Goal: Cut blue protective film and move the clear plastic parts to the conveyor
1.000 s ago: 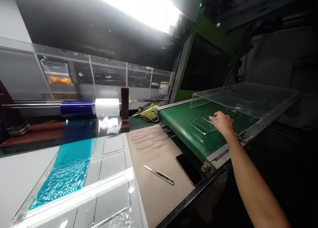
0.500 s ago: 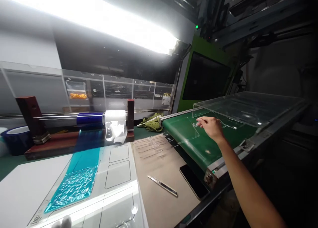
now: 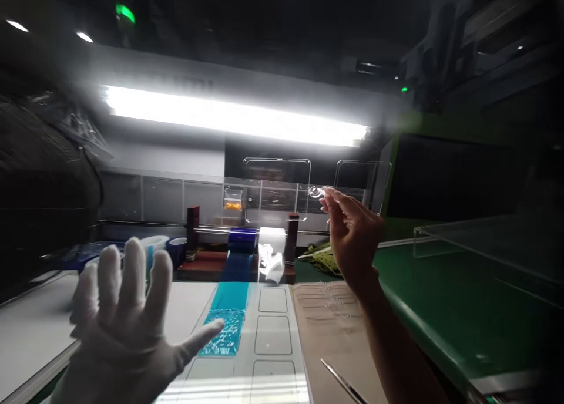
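Risk first: clear molded part (image 3: 308, 189), two transparent panels joined at a small centre tab, hangs up in front of the strip light (image 3: 238, 117), pinched only at that tab by my right hand (image 3: 352, 236), fingertips pressed on it, bare skin. Grip point looks tiny and slick, so I judge the part could twist or slip out and drop onto the tan mat (image 3: 330, 316) or the green conveyor belt (image 3: 440, 310); bare fingers could also leave prints on the clear faces. My left hand (image 3: 123, 316), in a white glove, hovers over the bench with fingers spread wide, holding nothing, well apart from the part, so it gives no support if the part goes. Thin metal blade tool (image 3: 341, 383) lies on the mat below my right forearm; a low arm could knock it. Containers: clear tray (image 3: 273, 310) on the bench shows rectangular pockets, contents not readable, they look bare; blue film (image 3: 227, 313) lies over its left column, fed from the blue roll (image 3: 241, 238) beside a white roll (image 3: 272, 239) on the rod. Small cups (image 3: 170, 248) stand at the back left, contents hidden. Clear guard cover (image 3: 484, 239) sits over the belt, nothing visible under it.
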A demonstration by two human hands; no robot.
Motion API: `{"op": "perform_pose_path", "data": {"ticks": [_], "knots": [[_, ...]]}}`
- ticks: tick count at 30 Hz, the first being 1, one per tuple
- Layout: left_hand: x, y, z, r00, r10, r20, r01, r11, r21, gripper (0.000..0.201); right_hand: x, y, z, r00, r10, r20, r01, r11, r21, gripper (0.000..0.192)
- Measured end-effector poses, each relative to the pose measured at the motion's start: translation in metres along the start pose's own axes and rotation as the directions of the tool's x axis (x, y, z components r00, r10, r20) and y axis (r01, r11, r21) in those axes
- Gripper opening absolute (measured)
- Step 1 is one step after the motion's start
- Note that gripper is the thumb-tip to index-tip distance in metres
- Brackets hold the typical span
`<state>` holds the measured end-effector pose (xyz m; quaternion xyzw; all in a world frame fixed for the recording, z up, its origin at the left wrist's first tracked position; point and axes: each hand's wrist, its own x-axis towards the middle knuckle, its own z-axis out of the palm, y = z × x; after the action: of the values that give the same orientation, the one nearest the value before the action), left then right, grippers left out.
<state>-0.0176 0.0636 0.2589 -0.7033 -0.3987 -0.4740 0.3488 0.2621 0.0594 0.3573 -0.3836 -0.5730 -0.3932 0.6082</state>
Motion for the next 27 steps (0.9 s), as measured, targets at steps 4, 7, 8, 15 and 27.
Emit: {"op": "perform_pose_path", "data": {"ticks": [4,7,8,15,27], "knots": [[0.029,-0.014,-0.016,0.999,0.003,-0.037,0.000,0.998,0.066,0.120,0.002,-0.024,0.007,0.997,-0.074,-0.031,0.075,0.997,0.026,0.019],[0.050,-0.018,-0.019,0.999,-0.024,-0.048,0.029,0.993,0.111,0.122,0.001,-0.040,0.009,0.993,-0.117,-0.016,0.117,0.993,0.030,0.018],[0.056,-0.018,-0.018,0.998,-0.018,-0.056,0.025,0.991,0.131,0.125,-0.001,-0.045,0.009,0.991,-0.135,-0.010,0.135,0.990,0.029,0.017],[0.079,0.001,-0.005,0.998,0.039,-0.056,-0.031,0.991,0.133,0.130,-0.015,-0.075,0.013,0.969,-0.238,0.065,0.234,0.970,0.070,0.014],[0.060,0.005,0.021,1.000,0.002,0.012,-0.003,0.998,0.062,0.130,-0.038,-0.086,0.016,0.946,-0.184,0.267,0.156,0.980,0.124,0.021]]}}
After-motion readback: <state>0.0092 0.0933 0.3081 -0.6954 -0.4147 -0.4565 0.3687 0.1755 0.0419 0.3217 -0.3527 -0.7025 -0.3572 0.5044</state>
